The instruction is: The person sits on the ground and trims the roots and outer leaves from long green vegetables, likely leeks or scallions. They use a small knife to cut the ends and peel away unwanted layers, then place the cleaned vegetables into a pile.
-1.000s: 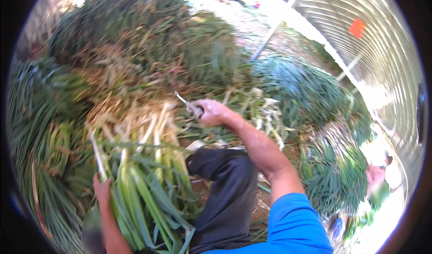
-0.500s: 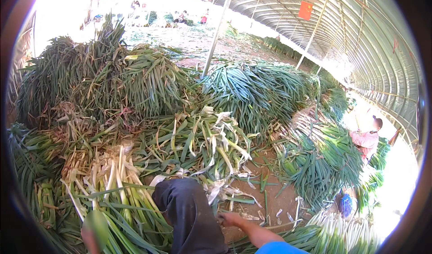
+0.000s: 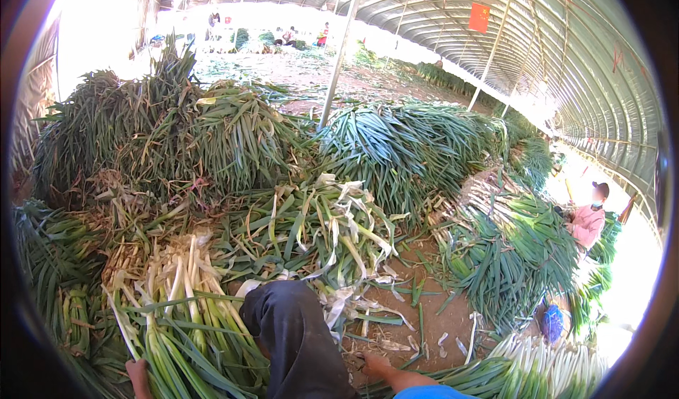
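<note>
My left hand (image 3: pixel 138 372) is at the lower left, closed on the edge of a bundle of leeks (image 3: pixel 189 307) with pale roots and long green leaves, spread beside my dark-trousered knee (image 3: pixel 290 328). Low on the other side of that leg, my right hand (image 3: pixel 371 364) is closed over the bare soil; what is in it is too small to make out. A bundle of white-stemmed leeks (image 3: pixel 537 367) lies to its right. A loose heap of leaves and whitish trimmings (image 3: pixel 332 229) sits beyond my knee.
Tall leek piles (image 3: pixel 127 130) (image 3: pixel 403 144) stand ahead. A co-worker in pink (image 3: pixel 587 222) is beside another pile (image 3: pixel 509 257) at right, near a blue object (image 3: pixel 552 321). Metal poles (image 3: pixel 338 56) rise under the arched tunnel roof, with people in the distance.
A second ago my right arm was raised with a small knife over the leeks; it has since dropped beside my leg. My view has tilted up toward the tunnel and has barely shifted since.
</note>
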Motion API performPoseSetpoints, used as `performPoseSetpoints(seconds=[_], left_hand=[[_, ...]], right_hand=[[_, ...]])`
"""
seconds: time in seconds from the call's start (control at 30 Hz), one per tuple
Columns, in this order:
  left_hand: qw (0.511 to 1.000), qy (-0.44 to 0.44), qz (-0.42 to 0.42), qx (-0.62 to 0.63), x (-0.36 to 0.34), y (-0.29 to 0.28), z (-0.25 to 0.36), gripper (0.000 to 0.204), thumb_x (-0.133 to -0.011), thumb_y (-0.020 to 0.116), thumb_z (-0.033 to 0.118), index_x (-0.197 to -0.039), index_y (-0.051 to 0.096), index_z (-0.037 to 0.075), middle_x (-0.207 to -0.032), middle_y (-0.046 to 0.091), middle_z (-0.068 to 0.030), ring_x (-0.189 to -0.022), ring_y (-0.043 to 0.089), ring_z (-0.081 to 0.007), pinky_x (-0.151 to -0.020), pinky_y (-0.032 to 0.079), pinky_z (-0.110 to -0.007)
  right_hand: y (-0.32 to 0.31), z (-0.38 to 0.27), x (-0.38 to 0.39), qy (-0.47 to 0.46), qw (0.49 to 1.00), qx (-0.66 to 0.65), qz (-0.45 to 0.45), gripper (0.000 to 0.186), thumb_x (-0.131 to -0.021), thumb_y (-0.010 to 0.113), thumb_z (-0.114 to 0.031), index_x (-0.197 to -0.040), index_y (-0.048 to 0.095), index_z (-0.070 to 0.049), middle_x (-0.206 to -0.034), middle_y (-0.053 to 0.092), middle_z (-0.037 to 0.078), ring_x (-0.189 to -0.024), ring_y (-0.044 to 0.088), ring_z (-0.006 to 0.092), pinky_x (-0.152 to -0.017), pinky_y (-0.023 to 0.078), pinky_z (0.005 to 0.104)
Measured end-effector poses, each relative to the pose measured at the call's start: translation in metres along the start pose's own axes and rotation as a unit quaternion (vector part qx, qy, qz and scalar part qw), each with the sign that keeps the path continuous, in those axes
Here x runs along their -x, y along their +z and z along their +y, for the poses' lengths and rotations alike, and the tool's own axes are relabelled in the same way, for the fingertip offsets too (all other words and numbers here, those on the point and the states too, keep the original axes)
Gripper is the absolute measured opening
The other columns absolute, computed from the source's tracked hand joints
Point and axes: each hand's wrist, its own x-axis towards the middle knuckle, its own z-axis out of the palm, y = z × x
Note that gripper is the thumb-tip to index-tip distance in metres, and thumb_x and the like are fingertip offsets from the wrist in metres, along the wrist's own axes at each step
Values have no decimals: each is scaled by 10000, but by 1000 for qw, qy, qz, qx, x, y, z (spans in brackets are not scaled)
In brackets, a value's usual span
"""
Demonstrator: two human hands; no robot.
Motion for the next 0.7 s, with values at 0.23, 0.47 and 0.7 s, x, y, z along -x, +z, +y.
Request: performPoseSetpoints(seconds=[0.23,0.47,0.7], left_hand=[[994,74,56,51,10,-14,35,412,-756,678,195,-1014,607,-118,-866,616,-144,-767,564,-231,-734,480,-387],[981,183,14,58,18,-60,95,258,-933,668,218,-923,650,-39,-794,563,-23,-721,492,-133,-652,426,-333],[983,171,30,62,68,-98,218,271,-964,659,235,-967,660,-36,-819,577,-19,-712,497,-116,-644,402,-310]], right_hand=[[-24,-11,73,141,987,-38,69,581,-821,687,-373,-1329,590,-109,-1238,699,194,-1198,641,396,-986,515,486],[37,84,36,169,972,-100,126,551,-773,750,-388,-1228,694,-80,-1169,718,234,-1110,678,421,-975,533,498],[64,35,57,152,986,-38,60,527,-820,702,-312,-1282,612,-75,-1192,708,211,-1157,656,426,-986,517,522]])
